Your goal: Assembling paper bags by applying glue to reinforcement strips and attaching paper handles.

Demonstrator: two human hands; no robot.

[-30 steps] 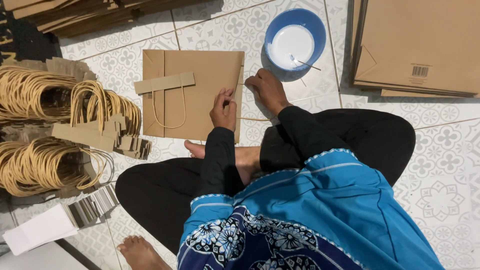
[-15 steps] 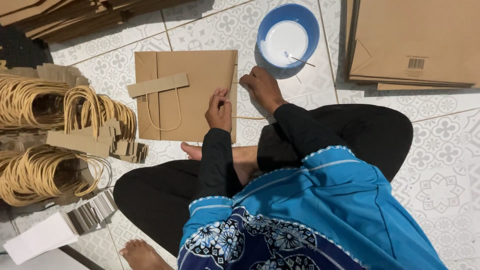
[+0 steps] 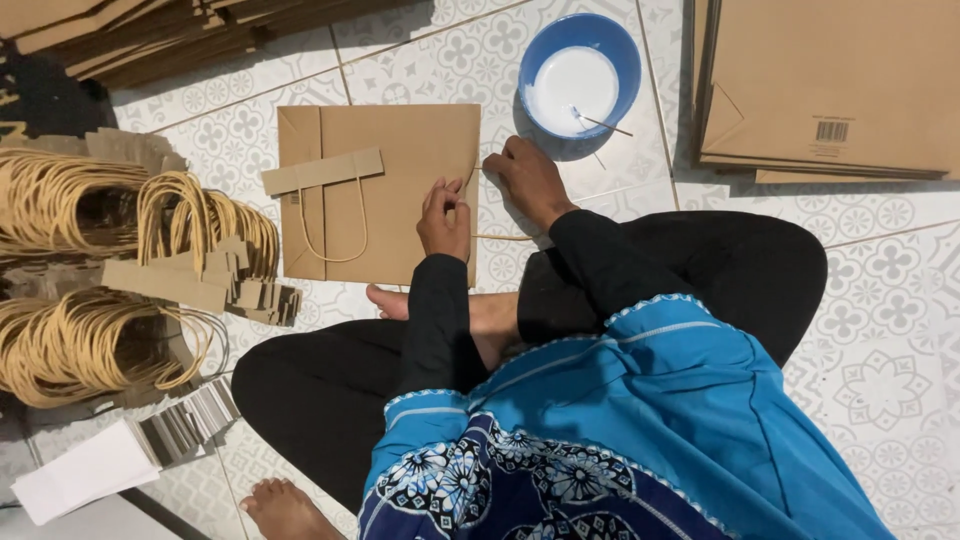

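A flat brown paper bag [image 3: 390, 190] lies on the tiled floor in front of my crossed legs. A cardboard strip with a cord handle [image 3: 325, 172] sits on its left end. My left hand [image 3: 443, 215] presses down on the bag's right edge, fingers together. Just to the right of it, my right hand [image 3: 530, 178] has its fingers curled at the same edge. A thin cord loop [image 3: 500, 238] sticks out from under the bag there. Whether the right fingers pinch the cord or only the bag's edge is hidden.
A blue bowl [image 3: 580, 75] of white paste with a thin stick stands beyond my right hand. A stack of flat brown bags [image 3: 830, 90] lies at the upper right, more at the upper left. Piles of cord handles [image 3: 90, 270] and white paper [image 3: 85, 470] are at the left.
Both hands stay at the bag's right edge. Only the view shifts slightly.
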